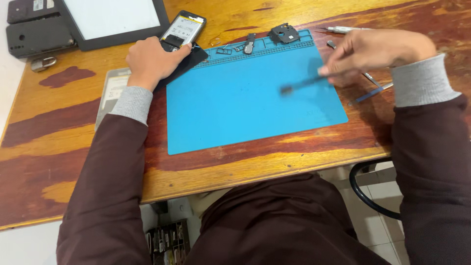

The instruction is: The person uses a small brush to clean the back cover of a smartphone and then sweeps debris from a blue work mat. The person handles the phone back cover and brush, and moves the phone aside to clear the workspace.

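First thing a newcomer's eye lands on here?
The bright blue mat at the centre of the wooden table. Then the opened phone under the left hand at the mat's upper left corner, and the blurred dark tool held by the right hand over the mat.

Left hand (153,60) curled knuckles-up at ten o'clock, right hand (378,51) raised at two o'clock — fingers pinched together, blurred — both arms sleeved, extended forward.

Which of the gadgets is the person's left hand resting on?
Start at the blue mat on the wooden table. At its top-left corner, under the left hand, lies an opened phone. Unlike the closed dark devices further left, its back is off, showing a yellow-edged white inside.
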